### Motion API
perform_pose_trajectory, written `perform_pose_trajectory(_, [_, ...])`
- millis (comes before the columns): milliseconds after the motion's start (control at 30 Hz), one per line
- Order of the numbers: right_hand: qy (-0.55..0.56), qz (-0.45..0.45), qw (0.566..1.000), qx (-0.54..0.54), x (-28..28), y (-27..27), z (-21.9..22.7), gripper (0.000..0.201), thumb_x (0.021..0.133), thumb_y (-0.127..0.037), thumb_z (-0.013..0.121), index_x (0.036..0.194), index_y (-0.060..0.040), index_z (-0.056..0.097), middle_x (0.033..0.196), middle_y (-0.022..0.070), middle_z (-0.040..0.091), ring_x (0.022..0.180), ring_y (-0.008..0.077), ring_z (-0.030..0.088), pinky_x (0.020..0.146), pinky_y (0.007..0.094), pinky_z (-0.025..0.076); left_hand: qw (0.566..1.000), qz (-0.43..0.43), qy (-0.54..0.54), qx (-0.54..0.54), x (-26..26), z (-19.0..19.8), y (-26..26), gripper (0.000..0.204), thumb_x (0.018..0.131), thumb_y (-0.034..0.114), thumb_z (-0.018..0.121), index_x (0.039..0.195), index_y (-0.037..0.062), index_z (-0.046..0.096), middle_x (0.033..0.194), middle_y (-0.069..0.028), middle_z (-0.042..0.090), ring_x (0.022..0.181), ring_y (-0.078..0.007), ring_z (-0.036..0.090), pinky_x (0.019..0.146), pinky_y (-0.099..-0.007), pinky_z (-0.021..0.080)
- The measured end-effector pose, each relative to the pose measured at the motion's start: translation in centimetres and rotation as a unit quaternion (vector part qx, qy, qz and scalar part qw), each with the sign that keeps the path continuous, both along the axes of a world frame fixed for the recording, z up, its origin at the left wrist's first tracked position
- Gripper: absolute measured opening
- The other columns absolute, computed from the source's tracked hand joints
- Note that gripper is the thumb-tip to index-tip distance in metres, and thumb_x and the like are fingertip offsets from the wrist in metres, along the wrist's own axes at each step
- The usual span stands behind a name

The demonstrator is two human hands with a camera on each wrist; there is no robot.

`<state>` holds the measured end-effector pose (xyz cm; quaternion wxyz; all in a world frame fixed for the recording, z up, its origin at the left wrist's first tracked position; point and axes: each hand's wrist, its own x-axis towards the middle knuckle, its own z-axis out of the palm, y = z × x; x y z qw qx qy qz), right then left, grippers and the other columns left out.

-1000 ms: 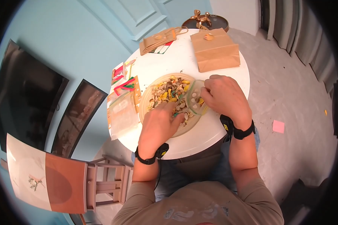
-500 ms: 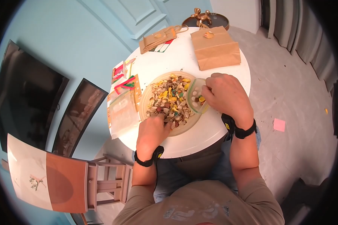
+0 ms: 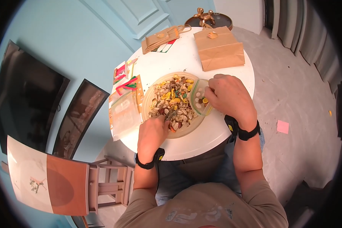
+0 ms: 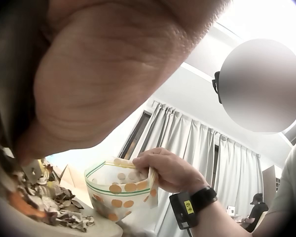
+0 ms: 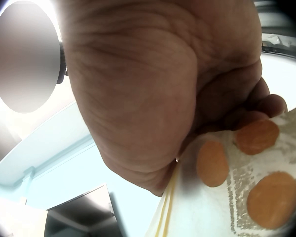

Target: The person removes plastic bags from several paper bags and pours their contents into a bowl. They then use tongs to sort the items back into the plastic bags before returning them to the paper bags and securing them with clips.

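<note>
While two hands work above it, one round white table point(image 3: 186, 59) carries everything here. Next in size, one round tan dish point(image 3: 146, 100), heaped with dried pieces. Beyond it, one large brown paper bag point(image 3: 221, 55); to the far left, smaller kraft bags point(image 3: 159, 40), lying together, number uncertain. Clear plastic bags point(image 3: 125, 117) lie left of the dish, layers uncountable. One orange-dotted zip bag point(image 4: 113, 197), mouth spread, at the dish's right edge: the right hand point(image 3: 231, 95) pinches its rim, fingers narrow, the bag hanging directly below the fingertips. Left hand point(image 3: 152, 136) at the dish's near-left edge, fingertips down among the pieces; cannot tell whether they grip any. Dried pieces point(image 3: 174, 99), too many to count: mostly pale, some yellow, a few green, lying just beyond and beside the left fingers. A few also show inside the zip bag.
</note>
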<state>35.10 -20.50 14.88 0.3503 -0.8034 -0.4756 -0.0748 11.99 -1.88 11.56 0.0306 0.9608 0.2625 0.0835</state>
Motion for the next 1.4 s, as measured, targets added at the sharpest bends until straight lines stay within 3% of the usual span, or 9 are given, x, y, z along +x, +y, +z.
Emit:
perform_pose_trajectory(300, [-0.003,0.001,1.0,0.002,-0.1,0.1,0.0,0.027,0.091,-0.016,0.067,0.076,0.0047,0.075,0.08,0.0246,0.071,0.079,0.0459,0.072,0.077,0.054,0.058,0.998,0.0,-0.055,0.006,-1.8,2.9,-1.5,0.017,0.1,0.018,0.079,0.098,0.0021,0.075,0.088,-0.0233,0.075,0.083,-0.0466,0.074,0.073,-0.055,0.058])
perform_pose_trajectory(633, [-0.008,-0.003,1.0,0.01,0.0,-0.2,0.1,0.028,0.091,-0.017,0.067,0.076,0.0049,0.076,0.08,0.025,0.071,0.079,0.0455,0.072,0.078,0.0535,0.058,0.984,-0.161,-0.072,-0.015,2.7,5.0,-4.5,0.023,0.096,0.019,0.084,0.111,0.0023,0.077,0.093,-0.0183,0.074,0.084,-0.0445,0.073,0.072,-0.0509,0.057])
perform_pose_trajectory(733, [-0.006,-0.003,1.0,0.012,0.1,-0.5,0.3,0.029,0.092,-0.017,0.067,0.077,0.0051,0.076,0.08,0.0251,0.071,0.079,0.0453,0.072,0.078,0.0534,0.058,0.983,-0.148,-0.109,-0.013,2.8,4.9,-4.3,0.027,0.094,0.021,0.086,0.11,0.0012,0.078,0.092,-0.0185,0.074,0.082,-0.0431,0.073,0.073,-0.0504,0.058])
perform_pose_trajectory(833, [-0.001,-0.003,1.0,0.01,0.3,-0.7,0.2,0.029,0.092,-0.017,0.066,0.077,0.0049,0.076,0.08,0.0249,0.071,0.079,0.045,0.072,0.079,0.0534,0.058,0.991,-0.078,-0.104,-0.033,1.5,4.3,-3.5,0.03,0.092,0.023,0.088,0.11,0.0004,0.079,0.094,-0.0188,0.076,0.082,-0.0418,0.074,0.073,-0.0502,0.058])
perform_pose_trajectory(933, [0.001,-0.002,1.0,0.007,0.4,-0.7,0.0,0.028,0.093,-0.017,0.066,0.077,0.0045,0.076,0.081,0.0246,0.071,0.079,0.0447,0.072,0.079,0.0535,0.058,0.996,-0.038,-0.077,0.01,0.8,3.1,-1.7,0.031,0.091,0.023,0.087,0.11,0.0002,0.08,0.097,-0.0197,0.078,0.084,-0.0413,0.076,0.074,-0.0499,0.059])
perform_pose_trajectory(1033, [0.0,-0.001,1.0,0.006,0.3,-0.8,0.1,0.028,0.093,-0.017,0.066,0.078,0.0043,0.077,0.081,0.0246,0.072,0.079,0.0444,0.072,0.079,0.0535,0.058,1.0,-0.003,-0.028,0.013,1.3,2.1,-0.4,0.034,0.094,0.025,0.085,0.111,-0.0026,0.076,0.102,-0.0246,0.078,0.091,-0.0461,0.077,0.078,-0.0534,0.061])
perform_pose_trajectory(1400, [-0.005,0.001,1.0,0.007,0.2,-0.8,0.1,0.027,0.092,-0.017,0.067,0.078,0.0039,0.078,0.082,0.0247,0.073,0.08,0.0443,0.073,0.08,0.0533,0.059,1.0,0.009,0.011,0.02,1.4,0.5,0.3,0.033,0.095,0.028,0.084,0.105,-0.0026,0.077,0.098,-0.0281,0.077,0.091,-0.0491,0.075,0.08,-0.0558,0.06])
